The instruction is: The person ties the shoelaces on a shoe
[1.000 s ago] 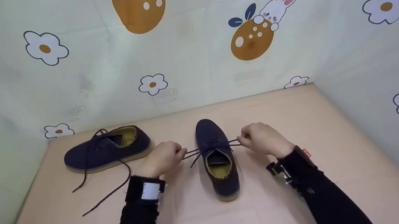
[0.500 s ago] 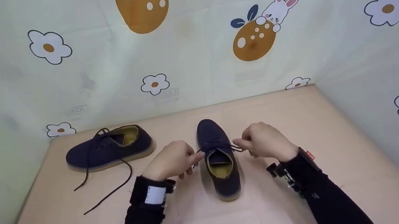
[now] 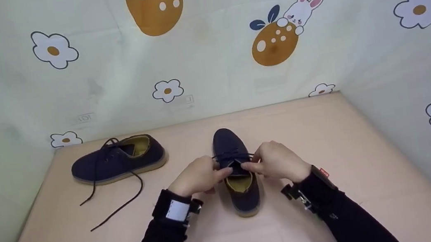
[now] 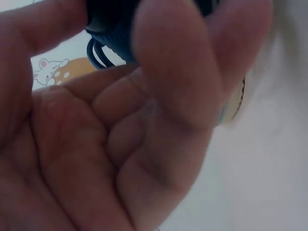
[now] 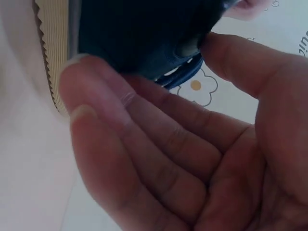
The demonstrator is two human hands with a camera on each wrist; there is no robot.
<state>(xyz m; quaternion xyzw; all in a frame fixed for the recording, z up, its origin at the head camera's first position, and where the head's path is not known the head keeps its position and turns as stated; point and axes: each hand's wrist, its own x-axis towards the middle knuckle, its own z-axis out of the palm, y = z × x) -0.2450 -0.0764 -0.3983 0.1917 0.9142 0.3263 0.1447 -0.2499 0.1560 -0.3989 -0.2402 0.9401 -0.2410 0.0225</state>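
In the head view a dark navy lace-up shoe [image 3: 228,140] stands sole down in the middle, toe pointing away, yellow lining [image 3: 241,183] showing in its opening. My left hand [image 3: 198,176] pinches its left side edge by the tongue, thumb at the opening and fingers outside. On the other side my right hand [image 3: 279,161] pinches the opposite edge in the same way. Dark laces [image 3: 231,155] cross the shoe just beyond both thumbs. In the left wrist view a lace loop [image 4: 98,53] hangs past the upper; the right wrist view shows the ribbed tan sole [image 5: 52,53] beside my fingertips.
A second navy shoe [image 3: 118,160] rests at the back left, its loose laces [image 3: 126,205] trailing forward over the pale pink tabletop [image 3: 346,133]. A printed curtain [image 3: 206,47] with flowers and rabbits encloses the back and sides.
Earlier both hands held lace loops pulled out sideways. They have let go of these and moved inward onto the shoe's edges. The shoe has stayed in place.
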